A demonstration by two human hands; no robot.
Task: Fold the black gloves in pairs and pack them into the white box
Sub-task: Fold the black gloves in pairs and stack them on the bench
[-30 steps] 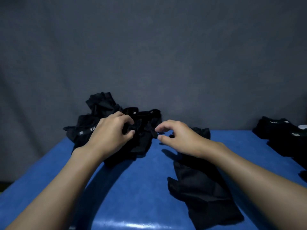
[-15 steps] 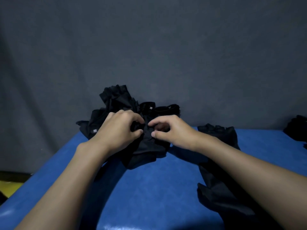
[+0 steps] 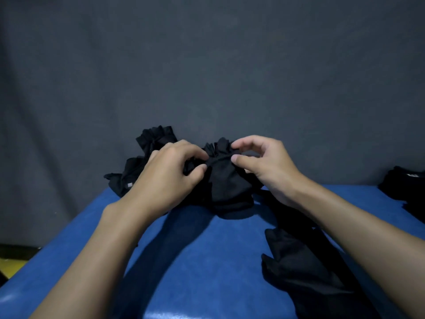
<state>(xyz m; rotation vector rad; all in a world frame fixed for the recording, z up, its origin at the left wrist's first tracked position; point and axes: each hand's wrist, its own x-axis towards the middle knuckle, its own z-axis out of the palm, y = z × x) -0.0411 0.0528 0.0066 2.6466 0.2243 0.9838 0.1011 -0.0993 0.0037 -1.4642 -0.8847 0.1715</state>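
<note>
My left hand and right hand meet over the far edge of the blue table, both pinching the same black glove. The left grips a bunch of its cloth between thumb and curled fingers. The right nips the gathered cuff end between thumb and forefinger, its other fingers loosely bent and holding nothing. The glove's lower part rests on the table, at the near side of a heap of black gloves. That heap sits at the far edge, left of centre, against the grey backdrop.

I judge this cloth to be thin, soft and very light. It crumples, keeps no shape of its own and will sag wherever it is not held. It should not slip much, but black on black makes the edges hard to read. I would therefore take hold at the cuff hem, where the ruffled band gives something firmer. I would also hold the fingertips opposite, to draw it flat before matching it to a partner.

A second glove lies spread under my right forearm, towards the near right corner. More dark gloves, one with a small pale label, lie at the right edge.

No container shows here: the white box is out of view, so I cannot tell what it holds.
</note>
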